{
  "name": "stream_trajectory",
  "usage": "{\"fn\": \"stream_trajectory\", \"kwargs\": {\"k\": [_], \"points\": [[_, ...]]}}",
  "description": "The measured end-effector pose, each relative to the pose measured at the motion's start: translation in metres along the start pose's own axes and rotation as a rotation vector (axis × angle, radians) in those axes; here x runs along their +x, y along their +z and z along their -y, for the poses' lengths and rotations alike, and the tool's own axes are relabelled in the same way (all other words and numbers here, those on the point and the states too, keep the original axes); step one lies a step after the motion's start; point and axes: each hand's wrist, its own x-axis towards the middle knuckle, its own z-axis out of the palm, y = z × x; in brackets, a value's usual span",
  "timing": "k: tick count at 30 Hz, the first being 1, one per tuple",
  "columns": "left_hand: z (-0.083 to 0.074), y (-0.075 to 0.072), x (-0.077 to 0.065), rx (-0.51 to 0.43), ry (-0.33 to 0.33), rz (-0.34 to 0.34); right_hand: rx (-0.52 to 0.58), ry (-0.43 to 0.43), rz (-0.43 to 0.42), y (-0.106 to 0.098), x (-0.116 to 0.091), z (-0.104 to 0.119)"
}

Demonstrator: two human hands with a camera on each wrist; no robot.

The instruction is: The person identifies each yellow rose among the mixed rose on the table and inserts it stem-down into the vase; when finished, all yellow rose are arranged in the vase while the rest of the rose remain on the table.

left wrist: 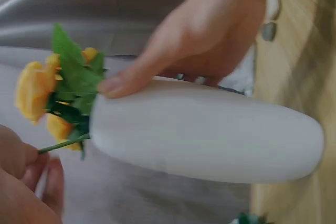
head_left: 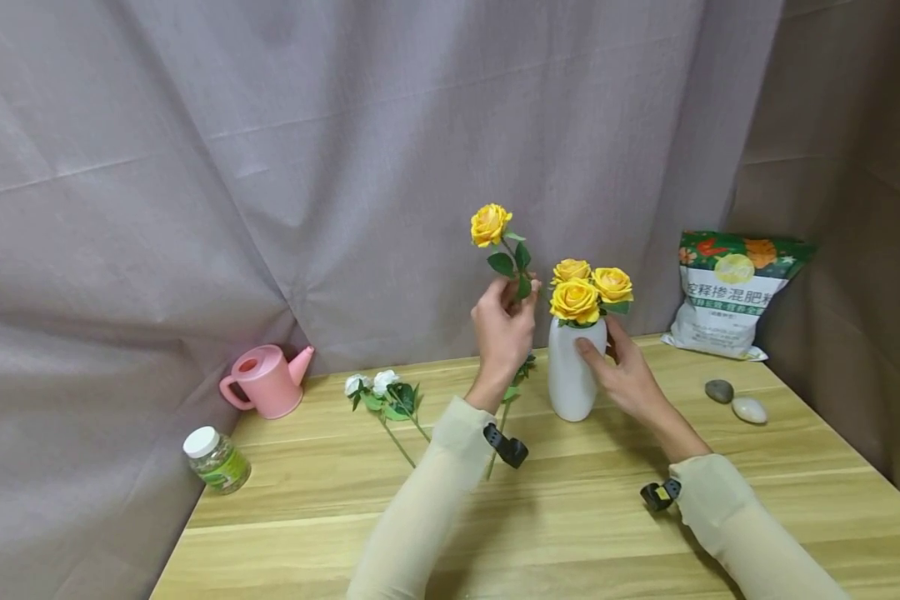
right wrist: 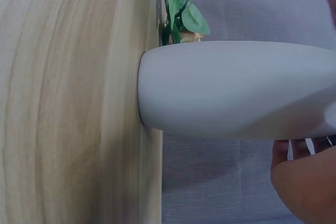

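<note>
My left hand (head_left: 504,329) pinches the green stem of a yellow rose (head_left: 491,225), whose bloom is raised left of the vase. In the left wrist view, that stem runs from the fingers to the mouth of the white vase (left wrist: 205,129); whether its tip is inside is hidden. Several yellow roses (head_left: 576,300) stand in the vase, their blooms clustered above its rim. On the vase's right side, my right hand (head_left: 624,371) grips the upper body, thumb in front and fingers behind. The vase stands upright on the wooden table (head_left: 570,517).
White roses (head_left: 385,383) lie left of the vase. Another stemmed flower (head_left: 512,392) lies partly behind the left hand. A pink watering can (head_left: 268,382) and a lidded jar (head_left: 217,460) stand at left. At right are a fertilizer bag (head_left: 727,300), a grey stone (head_left: 719,391) and a white stone (head_left: 750,410).
</note>
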Motion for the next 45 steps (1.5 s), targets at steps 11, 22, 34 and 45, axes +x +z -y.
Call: {"fn": "stream_trajectory", "kwargs": {"k": [11,22,34,45], "points": [[0.013,0.016,-0.018,0.177,-0.168,0.159,0.001,-0.007,0.004,-0.001,0.0,0.0],[0.012,0.006,-0.001,-0.139,-0.138,0.109,0.01,0.004,0.011,-0.001,0.0,0.002],[0.01,0.015,0.003,0.023,-0.153,0.111,0.018,0.013,0.008,0.001,0.002,-0.015],[0.012,0.019,-0.001,0.113,-0.239,0.279,0.049,-0.016,0.01,0.001,0.006,-0.035]]}}
